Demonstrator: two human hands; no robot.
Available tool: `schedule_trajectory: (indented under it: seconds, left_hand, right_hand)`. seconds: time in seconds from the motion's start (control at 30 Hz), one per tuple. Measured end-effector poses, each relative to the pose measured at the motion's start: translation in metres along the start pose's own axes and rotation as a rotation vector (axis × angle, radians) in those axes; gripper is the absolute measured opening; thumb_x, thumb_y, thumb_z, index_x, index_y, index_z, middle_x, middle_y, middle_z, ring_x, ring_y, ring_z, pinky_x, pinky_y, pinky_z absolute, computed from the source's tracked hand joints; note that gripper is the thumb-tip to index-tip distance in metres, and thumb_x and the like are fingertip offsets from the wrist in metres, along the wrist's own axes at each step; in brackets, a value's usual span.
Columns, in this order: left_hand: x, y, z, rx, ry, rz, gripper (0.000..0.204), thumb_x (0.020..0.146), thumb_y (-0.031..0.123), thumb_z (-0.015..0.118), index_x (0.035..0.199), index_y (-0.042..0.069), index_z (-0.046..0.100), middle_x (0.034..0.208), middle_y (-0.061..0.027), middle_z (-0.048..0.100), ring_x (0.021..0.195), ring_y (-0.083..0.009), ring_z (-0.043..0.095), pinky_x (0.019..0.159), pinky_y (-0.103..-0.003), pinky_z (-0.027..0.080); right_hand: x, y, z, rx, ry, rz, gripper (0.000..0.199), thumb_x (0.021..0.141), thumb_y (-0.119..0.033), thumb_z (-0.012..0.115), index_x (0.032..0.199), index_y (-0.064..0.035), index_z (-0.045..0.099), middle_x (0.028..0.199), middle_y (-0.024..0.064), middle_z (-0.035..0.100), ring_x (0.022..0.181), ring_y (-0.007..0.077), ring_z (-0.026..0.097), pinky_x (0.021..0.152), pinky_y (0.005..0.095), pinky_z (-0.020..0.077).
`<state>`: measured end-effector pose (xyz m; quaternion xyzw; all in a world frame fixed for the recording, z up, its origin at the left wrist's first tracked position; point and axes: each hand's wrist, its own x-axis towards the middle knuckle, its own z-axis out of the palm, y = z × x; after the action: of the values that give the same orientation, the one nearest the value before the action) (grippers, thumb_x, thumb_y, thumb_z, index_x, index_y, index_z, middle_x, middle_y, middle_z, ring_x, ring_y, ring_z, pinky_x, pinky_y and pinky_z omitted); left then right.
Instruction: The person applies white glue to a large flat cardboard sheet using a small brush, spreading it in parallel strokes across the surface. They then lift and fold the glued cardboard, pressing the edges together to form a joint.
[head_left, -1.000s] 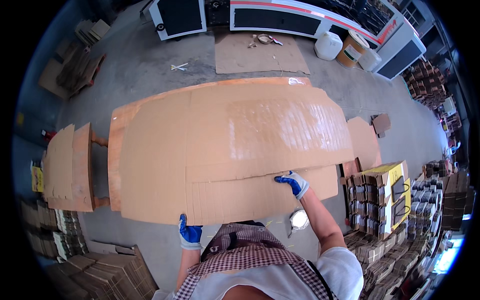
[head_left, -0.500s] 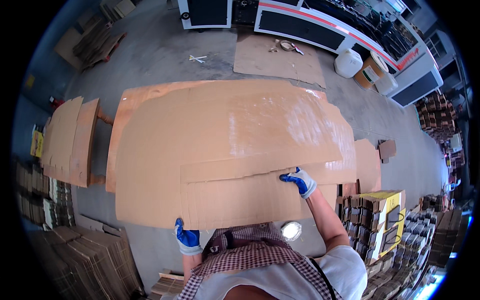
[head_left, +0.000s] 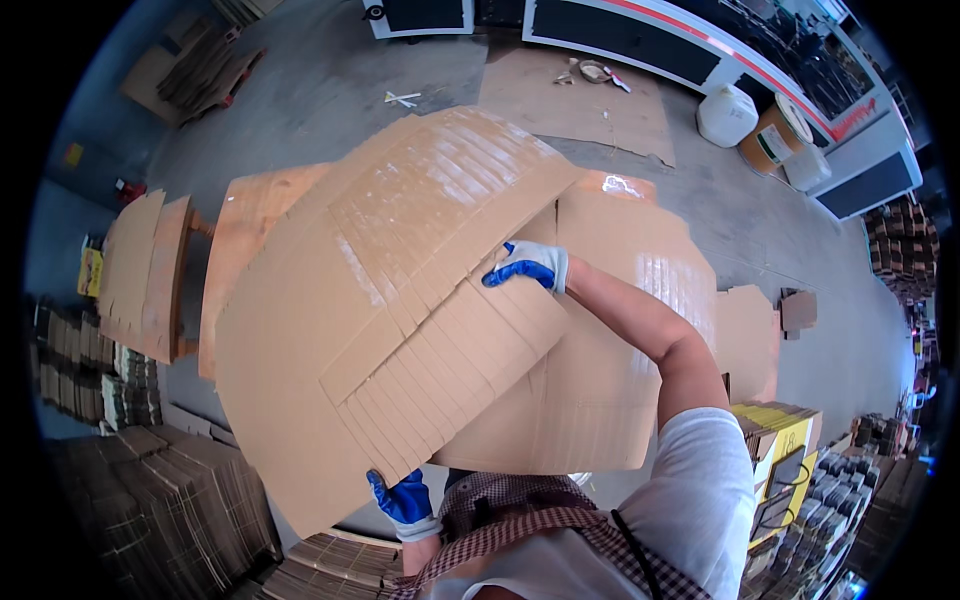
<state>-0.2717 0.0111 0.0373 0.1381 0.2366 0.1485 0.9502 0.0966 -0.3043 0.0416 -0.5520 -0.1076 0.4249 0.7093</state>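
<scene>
two gloved hands have hold of a thick fanned stack of flat cardboard sheets (head_left: 400,300), lifted and tilted in front of the person. the left hand (head_left: 405,500), in a blue and white glove, is curled shut around the stack's near lower edge, fingers wrapped under it, close to the person's chest. the right hand (head_left: 528,265), gloved the same way, is up at the stack's far right edge, fingers bent over the stepped ends of the sheets and pressing on them; the palm is hidden, so how tightly it closes i cannot tell. the stack lies between the two hands, its long axis running from the lower left near the body up to the upper right, away from the person, with the sheets slipping over one another like a spread deck along the right side.

beneath and behind it lies the big pile of cardboard (head_left: 630,330) it is held over, showing to the right under the forearm, with an orange-brown sheet (head_left: 250,230) sticking out at the left. further left stands another flat pile (head_left: 135,270). bundles of folded boxes (head_left: 150,510) crowd the lower left, and yellow-topped packs (head_left: 780,440) sit at the lower right. across the grey floor there is a loose cardboard sheet (head_left: 580,100), a white jug (head_left: 727,115) and a brown drum (head_left: 768,145) beside a long machine (head_left: 700,50).
</scene>
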Motion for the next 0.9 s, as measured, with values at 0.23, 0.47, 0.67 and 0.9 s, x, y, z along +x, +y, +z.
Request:
schedule_trajectory:
  seconds: [0.23, 0.47, 0.67, 0.9]
  left_hand:
    - [0.003, -0.041, 0.023, -0.006, 0.027, 0.030, 0.054, 0.099, 0.026, 0.059, 0.145, 0.003, 0.041, 0.147, -0.0140, 0.048, 0.134, -0.0281, 0.047, 0.109, -0.045, 0.043]
    - [-0.011, -0.099, 0.039, -0.095, 0.187, -0.032, 0.058, 0.100, 0.031, 0.056, 0.147, 0.002, 0.039, 0.145, -0.0125, 0.048, 0.130, -0.0259, 0.047, 0.110, -0.041, 0.040]
    - [-0.012, -0.146, 0.056, 0.112, 0.156, -0.172, 0.066, 0.101, 0.034, 0.054, 0.151, 0.000, 0.028, 0.151, -0.0169, 0.040, 0.136, -0.0294, 0.040, 0.116, -0.041, 0.032]
    - [-0.006, -0.202, 0.032, -0.416, 0.075, -0.554, 0.066, 0.101, 0.046, 0.049, 0.149, 0.002, 0.033, 0.151, -0.0154, 0.042, 0.138, -0.0286, 0.040, 0.119, -0.041, 0.028]
  right_hand:
    - [0.024, -0.040, -0.019, -0.034, -0.054, 0.071, 0.055, 0.079, -0.010, 0.077, 0.130, -0.0009, 0.058, 0.119, 0.0092, 0.068, 0.103, 0.0148, 0.066, 0.087, 0.0296, 0.0548]
    - [0.031, -0.052, -0.067, -0.068, 0.037, 0.190, 0.045, 0.077, -0.003, 0.078, 0.119, -0.0003, 0.063, 0.099, 0.0081, 0.072, 0.086, 0.0134, 0.069, 0.075, 0.0270, 0.0571]
    - [0.047, -0.039, -0.120, -0.367, 0.066, 0.203, 0.035, 0.080, -0.015, 0.078, 0.109, 0.0022, 0.067, 0.099, 0.0089, 0.072, 0.091, 0.0138, 0.068, 0.081, 0.0264, 0.0535]
    - [0.053, -0.061, -0.166, -0.638, 0.036, 0.168, 0.047, 0.076, -0.022, 0.081, 0.116, -0.0045, 0.067, 0.099, 0.0084, 0.071, 0.086, 0.0150, 0.067, 0.076, 0.0293, 0.0547]
